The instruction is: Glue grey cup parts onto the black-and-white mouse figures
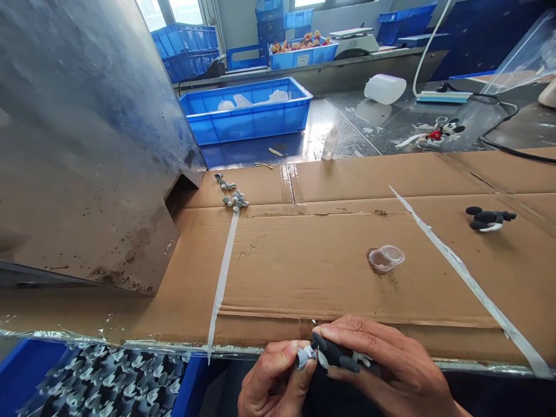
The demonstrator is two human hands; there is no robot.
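Note:
At the table's near edge, my left hand (278, 379) pinches a small grey-and-white figurine piece (306, 356) between thumb and fingers. My right hand (386, 362) is closed around a dark grey figurine part (336, 352) with rounded ears and some white on it. The two parts meet, or nearly so, between my fingertips; whether they are joined I cannot tell. A similar dark figurine part (490, 219) lies on the cardboard to the right. Several small grey pieces (236, 200) are heaped at the far left of the cardboard.
A clear plastic cup (386, 259) lies tilted on the cardboard (304, 278). Below left, a blue crate (189, 382) holds many grey pieces. A metal housing (87, 145) blocks the left. Behind stand a blue bin (252, 121), a small bottle (330, 143) and a painted mouse figure (436, 134).

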